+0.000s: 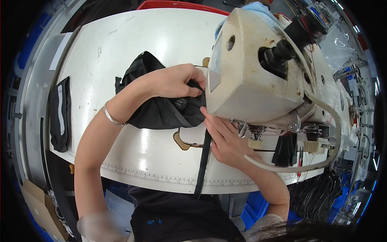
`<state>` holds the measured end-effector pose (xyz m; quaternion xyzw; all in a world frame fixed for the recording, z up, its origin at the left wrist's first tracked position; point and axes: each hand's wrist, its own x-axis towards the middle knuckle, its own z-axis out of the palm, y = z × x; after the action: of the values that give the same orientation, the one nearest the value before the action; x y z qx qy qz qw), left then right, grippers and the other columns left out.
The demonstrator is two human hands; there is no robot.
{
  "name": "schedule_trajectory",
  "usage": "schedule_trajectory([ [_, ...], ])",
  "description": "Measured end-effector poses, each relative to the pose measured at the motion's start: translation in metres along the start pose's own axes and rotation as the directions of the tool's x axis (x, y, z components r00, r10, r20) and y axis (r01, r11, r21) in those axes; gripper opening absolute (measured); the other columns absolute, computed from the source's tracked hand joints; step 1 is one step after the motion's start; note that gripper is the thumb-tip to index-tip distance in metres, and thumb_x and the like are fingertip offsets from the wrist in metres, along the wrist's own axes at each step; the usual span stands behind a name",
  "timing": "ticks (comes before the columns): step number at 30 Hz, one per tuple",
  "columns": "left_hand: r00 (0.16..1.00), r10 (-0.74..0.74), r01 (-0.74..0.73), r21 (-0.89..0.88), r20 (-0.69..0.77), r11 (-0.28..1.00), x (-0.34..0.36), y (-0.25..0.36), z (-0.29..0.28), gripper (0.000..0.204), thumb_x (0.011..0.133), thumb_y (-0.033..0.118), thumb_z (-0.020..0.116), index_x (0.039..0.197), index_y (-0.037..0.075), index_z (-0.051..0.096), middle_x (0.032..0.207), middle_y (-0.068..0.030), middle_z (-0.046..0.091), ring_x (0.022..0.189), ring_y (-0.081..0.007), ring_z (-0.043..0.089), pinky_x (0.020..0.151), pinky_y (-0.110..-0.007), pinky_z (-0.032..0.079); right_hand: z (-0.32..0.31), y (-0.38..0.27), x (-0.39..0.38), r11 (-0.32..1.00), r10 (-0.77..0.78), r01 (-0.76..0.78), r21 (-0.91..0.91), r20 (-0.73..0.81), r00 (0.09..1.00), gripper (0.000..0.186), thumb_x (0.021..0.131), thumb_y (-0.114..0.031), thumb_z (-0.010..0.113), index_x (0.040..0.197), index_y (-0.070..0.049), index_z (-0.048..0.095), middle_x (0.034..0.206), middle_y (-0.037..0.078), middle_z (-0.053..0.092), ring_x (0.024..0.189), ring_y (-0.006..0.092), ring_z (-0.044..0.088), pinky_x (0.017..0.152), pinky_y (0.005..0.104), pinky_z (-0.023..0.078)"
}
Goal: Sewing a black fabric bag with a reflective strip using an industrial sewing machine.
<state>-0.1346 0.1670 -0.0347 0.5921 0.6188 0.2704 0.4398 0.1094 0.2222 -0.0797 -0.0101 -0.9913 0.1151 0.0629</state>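
Black fabric piece: laid on table, beside sewing-machine head. Left hand: curled closed, fabric pinched. Right hand: fingers extended by zipper tape; grip cannot be told. Tape best kept flat, untwisted, edges evenly aligned.

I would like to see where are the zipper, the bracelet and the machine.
Zipper (205,161): head view, middle of its tape.
Bracelet (109,115): head view, its band.
Machine (262,88): head view, its pale housing.
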Motion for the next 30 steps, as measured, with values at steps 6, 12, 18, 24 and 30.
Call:
schedule_trajectory([
  [6,0.833,0.39,-0.135,0.54,-0.393,0.831,-0.049,0.034,0.029,0.018,0.079,0.011,0.066,0.092,-0.002,0.067,0.1,-0.0136,0.061,0.097,-0.0304,0.054,0.088,-0.038,0.043,0.004,0.003,-0.007,0.994,0.047,-0.031,-0.103,0.153,0.987,0.053,0.071,-0.009,0.061,0.122,0.002,0.05,0.135,0.013,0.044,0.112,0.0267,0.053,0.087,0.0399,0.046],
  [12,0.82,0.431,-0.031,0.723,-0.376,0.69,-0.064,0.026,0.102,0.045,0.063,0.004,0.066,0.106,-0.002,0.057,0.098,-0.0112,0.054,0.094,-0.0282,0.052,0.082,-0.036,0.043,-0.013,-0.001,-0.003,0.98,-0.077,0.064,-0.187,-0.067,0.995,0.051,0.072,-0.012,0.063,0.119,0.001,0.053,0.131,0.013,0.047,0.108,0.0264,0.055,0.09,0.0408,0.044],
  [18,0.788,0.51,-0.175,0.668,-0.346,0.724,-0.055,0.0,0.093,0.049,0.057,-0.006,0.058,0.106,-0.002,0.058,0.095,-0.0123,0.054,0.086,-0.028,0.057,0.073,-0.037,0.049,-0.008,0.0,-0.011,0.999,-0.03,0.023,-0.025,-0.297,0.954,0.031,0.07,-0.01,0.066,0.1,-0.002,0.062,0.107,0.008,0.059,0.099,0.0241,0.057,0.082,0.0405,0.048],
  [24,0.744,0.569,-0.077,0.8,-0.35,0.595,-0.05,-0.001,0.1,0.028,0.059,0.002,0.061,0.087,0.002,0.066,0.089,-0.0074,0.057,0.075,-0.0247,0.059,0.06,-0.037,0.05,0.015,0.008,-0.015,0.964,-0.191,0.117,-0.239,-0.311,0.931,0.027,0.074,-0.01,0.062,0.101,-0.008,0.065,0.108,0.01,0.06,0.1,0.0265,0.058,0.079,0.0391,0.05],
  [30,0.852,0.389,-0.093,0.63,-0.35,0.771,-0.051,-0.015,0.097,0.04,0.047,-0.002,0.062,0.086,0.003,0.067,0.083,-0.0122,0.062,0.083,-0.0318,0.059,0.07,-0.041,0.048,0.011,-0.001,-0.01,0.835,0.296,-0.142,0.532,-0.218,0.93,0.026,0.076,-0.006,0.058,0.1,-0.012,0.063,0.094,0.01,0.063,0.082,0.0296,0.062,0.07,0.0396,0.052],
])
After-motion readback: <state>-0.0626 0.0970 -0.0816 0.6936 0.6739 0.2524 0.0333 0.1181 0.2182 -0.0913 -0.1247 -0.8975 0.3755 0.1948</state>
